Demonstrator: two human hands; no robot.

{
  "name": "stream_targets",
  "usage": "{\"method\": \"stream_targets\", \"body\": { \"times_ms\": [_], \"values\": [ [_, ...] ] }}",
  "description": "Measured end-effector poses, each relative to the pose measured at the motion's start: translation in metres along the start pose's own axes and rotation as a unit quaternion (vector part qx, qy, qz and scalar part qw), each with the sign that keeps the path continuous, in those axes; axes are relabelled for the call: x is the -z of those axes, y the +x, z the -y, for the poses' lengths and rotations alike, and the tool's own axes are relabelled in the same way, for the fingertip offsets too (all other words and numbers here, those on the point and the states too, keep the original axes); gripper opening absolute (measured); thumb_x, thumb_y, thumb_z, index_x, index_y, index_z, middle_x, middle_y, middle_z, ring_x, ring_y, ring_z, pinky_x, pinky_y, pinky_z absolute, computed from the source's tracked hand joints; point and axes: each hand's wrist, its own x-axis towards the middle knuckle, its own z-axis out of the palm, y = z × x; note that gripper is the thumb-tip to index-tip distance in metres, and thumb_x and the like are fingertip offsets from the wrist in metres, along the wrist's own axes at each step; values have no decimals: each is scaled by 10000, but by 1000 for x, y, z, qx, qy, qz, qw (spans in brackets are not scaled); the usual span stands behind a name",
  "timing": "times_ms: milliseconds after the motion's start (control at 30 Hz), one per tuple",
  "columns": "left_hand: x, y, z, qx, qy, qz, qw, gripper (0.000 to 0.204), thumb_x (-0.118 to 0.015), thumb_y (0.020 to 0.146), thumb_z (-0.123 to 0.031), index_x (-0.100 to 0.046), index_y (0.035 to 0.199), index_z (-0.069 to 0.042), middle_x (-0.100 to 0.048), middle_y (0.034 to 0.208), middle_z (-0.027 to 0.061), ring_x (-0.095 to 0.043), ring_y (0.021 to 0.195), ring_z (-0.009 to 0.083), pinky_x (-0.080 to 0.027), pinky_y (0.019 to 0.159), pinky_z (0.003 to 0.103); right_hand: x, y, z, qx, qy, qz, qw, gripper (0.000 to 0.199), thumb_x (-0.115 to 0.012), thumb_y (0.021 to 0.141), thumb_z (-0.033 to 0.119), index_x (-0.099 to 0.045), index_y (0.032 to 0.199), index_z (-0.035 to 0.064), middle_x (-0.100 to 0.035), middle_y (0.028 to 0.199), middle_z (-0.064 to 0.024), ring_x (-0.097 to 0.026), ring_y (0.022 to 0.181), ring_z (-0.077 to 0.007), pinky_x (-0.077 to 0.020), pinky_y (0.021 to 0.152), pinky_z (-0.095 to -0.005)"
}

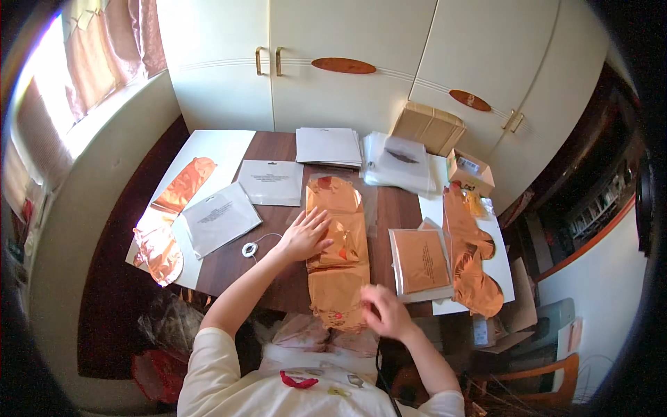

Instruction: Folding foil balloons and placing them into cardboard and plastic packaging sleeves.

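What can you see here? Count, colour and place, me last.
Table: one, brown and white, centre
Middle foil: one piece, copper, table centre
Left foil: count unclear, copper, left end
Right foil: count unclear, copper, right end
Printed packets: two, whitish, left of middle foil
Clear packet: one, copper inside, beside right foil
Cards: one stack, white, table's back edge
Clear bags: one pile, translucent, right of cards
Corded disc: one, white, near printed packets
Boxes: two, brown, back right corner
Cupboard: one run, cream, behind
Curtains: count unclear, pinkish, upper left
Chair: one, brown, lower right
Left hand: one, bare, on middle foil
Right hand: one, bare, by middle foil's right edge
Shirt: one, white, bottom centre
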Motion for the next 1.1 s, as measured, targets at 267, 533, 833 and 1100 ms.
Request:
{"method": "stream_targets", "body": {
  "times_ms": [267, 533, 833, 1100],
  "values": [
    [0, -17, -4, 9, 7, 33, 999, 680, -339, 905, -560, -353, 1376, -71, -321, 1430, 182, -251, 1354, 318, -186, 1096, 479, -38, 81, -82, -116, -119, -57, 984, 522, -474, 912, 287, -386, 1304, -47, -383, 1368, -228, -354, 1282, -361, -254, 1073, -471],
    [-3, -21, -7, -3, 48, 2, 999, 703, -314, 897, -589, -359, 1374, -74, -331, 1427, 177, -266, 1350, 311, -194, 1091, 489, -44, 89, -81, -87, -210, 23, 974, 575, -422, 926, 394, -423, 1295, -47, -378, 1394, -184, -300, 1332, -309, -193, 1092, -490],
    [-1, -20, -9, 0, 46, 9, 999, 723, -314, 888, -606, -355, 1375, -73, -325, 1430, 176, -257, 1353, 315, -193, 1087, 501, -45, 93, -79, -88, -218, 47, 971, 646, -333, 944, 461, -344, 1354, -38, -341, 1425, -171, -255, 1358, -295, -141, 1110, -489],
    [-4, -20, -9, -2, 61, 5, 998, 732, -333, 877, -616, -353, 1379, -83, -322, 1432, 174, -257, 1353, 316, -198, 1082, 511, -48, 97, -73, -115, -222, 80, 965, 733, -287, 936, 525, -245, 1395, -45, -283, 1447, -198, -225, 1369, -292, -112, 1120, -474]
  ]
}}
